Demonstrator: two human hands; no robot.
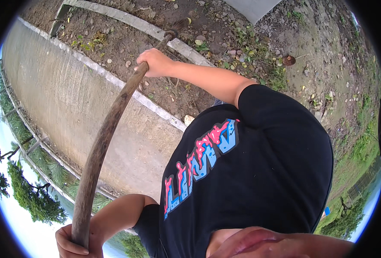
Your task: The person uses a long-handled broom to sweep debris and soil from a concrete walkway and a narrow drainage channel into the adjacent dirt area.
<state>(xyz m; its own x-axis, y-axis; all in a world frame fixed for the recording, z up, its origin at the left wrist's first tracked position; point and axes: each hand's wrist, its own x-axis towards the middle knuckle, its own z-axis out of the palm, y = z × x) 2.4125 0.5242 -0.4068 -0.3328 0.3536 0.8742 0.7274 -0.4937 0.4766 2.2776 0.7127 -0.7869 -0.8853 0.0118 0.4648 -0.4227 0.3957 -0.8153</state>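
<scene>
A long, slightly curved wooden pole (102,144) runs from the lower left up to the top middle. My left hand (76,243) is wrapped round its near, thicker end. Farther up, my right hand (156,62) is closed round the pole, my arm stretched out over the soil. Beyond that hand, the pole's far end crosses a concrete curb (190,52). A dark ring and a small brownish head (179,26) are there, too small for me to tell the tool's kind. Its head lies at or just over leaf-strewn soil (207,26).
A concrete path (66,77) with a pale edge curves along the left, bordered by a railing (38,144) with plants and trees behind. Between path and curb lies a strip of soil. A grey slab (253,8) stands at the top. A brown dry leaf (289,60) lies right.
</scene>
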